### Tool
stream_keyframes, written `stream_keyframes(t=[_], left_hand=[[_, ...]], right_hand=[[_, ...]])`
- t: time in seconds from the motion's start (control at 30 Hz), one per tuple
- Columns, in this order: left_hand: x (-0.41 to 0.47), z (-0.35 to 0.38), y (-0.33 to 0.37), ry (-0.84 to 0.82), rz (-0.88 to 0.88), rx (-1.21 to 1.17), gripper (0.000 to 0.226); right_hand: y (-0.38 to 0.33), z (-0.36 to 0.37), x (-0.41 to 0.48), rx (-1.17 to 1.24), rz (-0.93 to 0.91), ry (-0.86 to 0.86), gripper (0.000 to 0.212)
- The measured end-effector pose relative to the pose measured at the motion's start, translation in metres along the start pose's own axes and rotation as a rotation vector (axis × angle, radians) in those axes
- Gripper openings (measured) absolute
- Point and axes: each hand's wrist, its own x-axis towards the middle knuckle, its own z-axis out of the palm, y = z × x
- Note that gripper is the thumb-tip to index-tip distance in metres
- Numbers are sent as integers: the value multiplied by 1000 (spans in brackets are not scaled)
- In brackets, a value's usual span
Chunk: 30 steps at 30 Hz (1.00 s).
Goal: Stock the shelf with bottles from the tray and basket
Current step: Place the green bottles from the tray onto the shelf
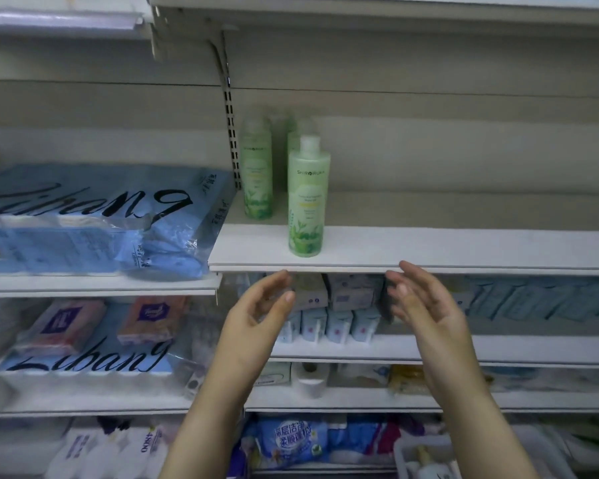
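Note:
A green bottle with a white cap (307, 198) stands upright near the front edge of the white shelf (429, 248). Behind it, toward the back left, stand more green bottles (256, 167). My left hand (256, 316) and my right hand (426, 305) hover just below the shelf's front edge, palms facing each other, fingers loosely curved and holding nothing. A white tray (400, 454) shows at the bottom right with a pale bottle (429, 470) lying in it.
Blue wrapped tissue packs (94, 219) fill the shelf to the left, up against the bottle shelf. Boxes and small packs (339, 305) line the shelves below. A blue bag (291, 440) sits at the bottom. The bottle shelf runs bare to the right.

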Motion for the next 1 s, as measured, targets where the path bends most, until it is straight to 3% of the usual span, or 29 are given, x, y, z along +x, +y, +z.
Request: stream_keyframes(t=[0.33,0.47,0.63,0.77,1.0], left_hand=[[-75,24,4,51,-19,-23,31],[-99,22,3,-6,-5,-10,27],[-115,1,10,-103,22,-13,35],[-133,-30,2,-154,-4,-37,34],[-176,-62,-31,-204,-133,-176,31]], right_hand=[[-6,-40,-52,55,-5,1,41],[-14,-53,-76,55,-8,57,42],[-29,-47,-108,40,-35,183,47],[-21,-12,-151,131,15,438,25],[2,11,-223,72,108,511,30]])
